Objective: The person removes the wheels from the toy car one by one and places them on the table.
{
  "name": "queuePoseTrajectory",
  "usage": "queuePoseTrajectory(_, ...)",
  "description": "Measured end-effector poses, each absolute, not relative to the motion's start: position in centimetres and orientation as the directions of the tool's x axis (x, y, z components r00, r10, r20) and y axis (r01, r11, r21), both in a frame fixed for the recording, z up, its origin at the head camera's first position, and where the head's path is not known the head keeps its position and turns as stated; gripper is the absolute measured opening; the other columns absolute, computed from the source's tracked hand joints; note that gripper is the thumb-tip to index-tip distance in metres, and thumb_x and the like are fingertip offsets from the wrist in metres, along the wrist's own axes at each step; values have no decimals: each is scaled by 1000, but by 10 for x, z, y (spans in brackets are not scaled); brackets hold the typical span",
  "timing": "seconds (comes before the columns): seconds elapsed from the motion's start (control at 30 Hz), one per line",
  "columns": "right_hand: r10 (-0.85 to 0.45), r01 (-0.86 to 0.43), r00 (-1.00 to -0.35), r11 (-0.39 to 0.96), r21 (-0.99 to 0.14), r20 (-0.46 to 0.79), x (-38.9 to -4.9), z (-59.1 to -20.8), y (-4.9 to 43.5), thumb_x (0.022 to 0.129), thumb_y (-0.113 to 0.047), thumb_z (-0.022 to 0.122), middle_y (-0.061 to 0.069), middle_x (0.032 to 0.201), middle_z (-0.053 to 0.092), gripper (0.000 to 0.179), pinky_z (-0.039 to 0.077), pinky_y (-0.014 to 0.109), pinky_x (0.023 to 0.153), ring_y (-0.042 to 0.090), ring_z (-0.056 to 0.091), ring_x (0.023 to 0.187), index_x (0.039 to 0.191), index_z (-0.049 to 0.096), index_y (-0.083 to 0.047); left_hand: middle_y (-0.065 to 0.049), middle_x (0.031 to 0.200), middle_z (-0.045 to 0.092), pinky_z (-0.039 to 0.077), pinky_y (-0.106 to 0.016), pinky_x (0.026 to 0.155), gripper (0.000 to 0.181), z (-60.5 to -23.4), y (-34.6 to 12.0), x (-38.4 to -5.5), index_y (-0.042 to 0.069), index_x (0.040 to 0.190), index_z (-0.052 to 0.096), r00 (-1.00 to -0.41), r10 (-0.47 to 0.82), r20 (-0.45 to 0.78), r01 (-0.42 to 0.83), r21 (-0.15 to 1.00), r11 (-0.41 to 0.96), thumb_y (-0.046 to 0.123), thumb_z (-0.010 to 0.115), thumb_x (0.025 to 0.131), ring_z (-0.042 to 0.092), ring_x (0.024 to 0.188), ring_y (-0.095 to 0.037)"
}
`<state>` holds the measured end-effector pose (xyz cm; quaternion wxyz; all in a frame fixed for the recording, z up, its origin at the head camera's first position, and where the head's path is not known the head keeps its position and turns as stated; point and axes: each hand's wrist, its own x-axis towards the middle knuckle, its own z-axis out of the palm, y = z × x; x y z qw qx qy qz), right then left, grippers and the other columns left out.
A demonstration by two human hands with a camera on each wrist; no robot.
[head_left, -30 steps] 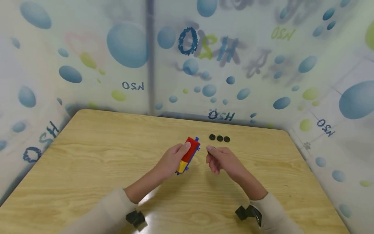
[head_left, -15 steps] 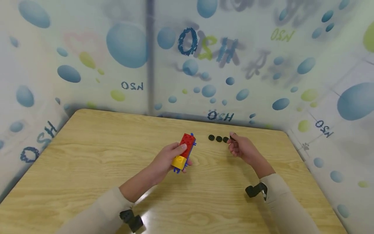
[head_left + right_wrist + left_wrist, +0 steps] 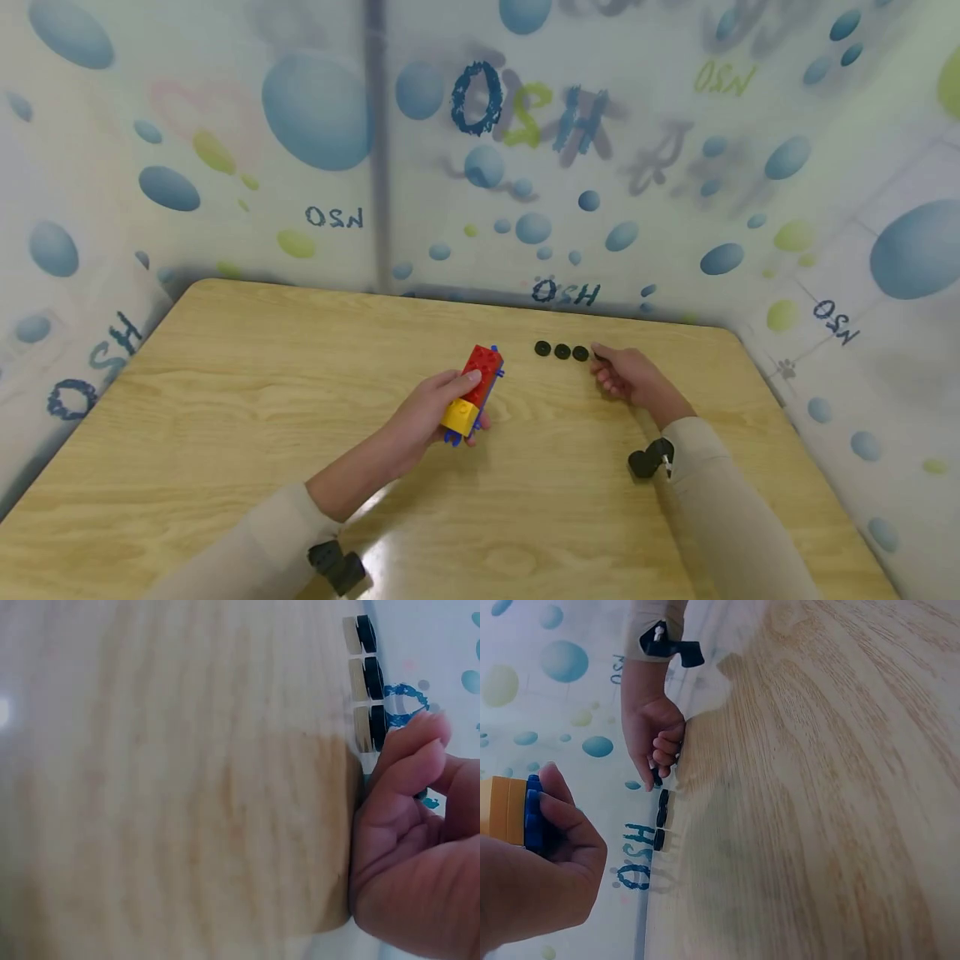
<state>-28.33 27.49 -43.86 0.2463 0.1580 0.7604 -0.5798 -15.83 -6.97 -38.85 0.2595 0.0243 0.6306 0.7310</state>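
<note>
My left hand point(image 3: 420, 417) grips a toy vehicle body point(image 3: 483, 360) above the table, thumb on top and fingers beneath. The toy has red studded bricks, a yellow brick point(image 3: 461, 417) at the near end and a blue base with small axle stubs. In the left wrist view the yellow brick and blue base point(image 3: 532, 814) show beside the curled fingers. At the far right, my right hand point(image 3: 636, 377) pinches a small black wheel point(image 3: 657, 777) low at the tabletop. It is at the right end of a row of three black wheels point(image 3: 562, 352).
The light wooden table point(image 3: 285, 400) runs back to a wall point(image 3: 427, 192) printed with blue and green bubbles. Side walls stand left and right. A black wrist camera point(image 3: 337, 568) is strapped to the left sleeve, another point(image 3: 651, 458) to the right one.
My right hand has gone from near the toy to the right end of the wheel row, with a black wheel in its fingers. My left hand has turned the toy, so its studs show.
</note>
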Motion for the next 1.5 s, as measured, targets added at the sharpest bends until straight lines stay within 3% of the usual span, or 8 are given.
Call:
queuePoseTrajectory(0.17,-38,548,-810,303,-780,-585,-289,-434,272,99,-47,50,-6,55,52,46,38,20,42,5,44,44,82,62,-7,-17,93,68,52,-30,66,54,-385,-67,-158,3,122,51,-861,422,-284,-342,937,-67,50,51,97,60,66,-20)
queuePoseTrajectory(0.37,-12,585,-791,273,-764,-611,-286,-432,272,98,-47,51,-6,52,53,48,41,19,42,4,46,42,74,64,-9,-10,85,67,53,-29,65,51,-381,-64,-157,0,117,53,-846,459,-272,-341,937,-74,47,51,98,59,65,-18)
queuePoseTrajectory(0.73,-22,588,-792,241,-772,-610,-274,-431,276,98,-50,51,-4,54,58,51,45,18,44,5,52,44,79,64,-5,-9,87,65,51,-27,63,53,-380,-65,-157,-1,121,54,-846,450,-285,-350,934,-67,46,53,97,58,70,-18)
queuePoseTrajectory(0.97,-76,506,-832,304,-807,-550,-256,-416,273,98,-52,49,-4,59,59,53,48,20,49,5,56,48,92,60,-1,-9,90,64,49,-26,63,51,-382,-67,-157,0,127,53,-841,463,-281,-341,939,-50,40,56,96,57,72,-17)
queuePoseTrajectory(1.1,-121,470,-840,326,-820,-529,-243,-401,265,97,-55,49,-3,61,61,61,50,22,52,7,57,50,103,58,5,-11,90,65,49,-25,62,55,-381,-69,-156,4,136,43,-836,459,-301,-365,929,-57,37,59,95,58,70,-17)
queuePoseTrajectory(1.23,-171,432,-845,341,-835,-507,-228,-385,253,95,-56,50,-2,62,61,69,51,23,53,8,58,51,112,56,10,-12,90,66,49,-26,62,55,-379,-71,-156,6,134,38,-839,438,-322,-382,922,-55,37,60,94,58,70,-17)
queuePoseTrajectory(1.5,-286,336,-841,392,-857,-460,-199,-362,227,94,-56,53,1,64,64,74,54,27,58,11,61,54,125,53,11,-14,93,66,45,-25,57,45,-380,-78,-153,6,127,50,-830,459,-317,-351,936,13,36,59,95,53,64,-17)
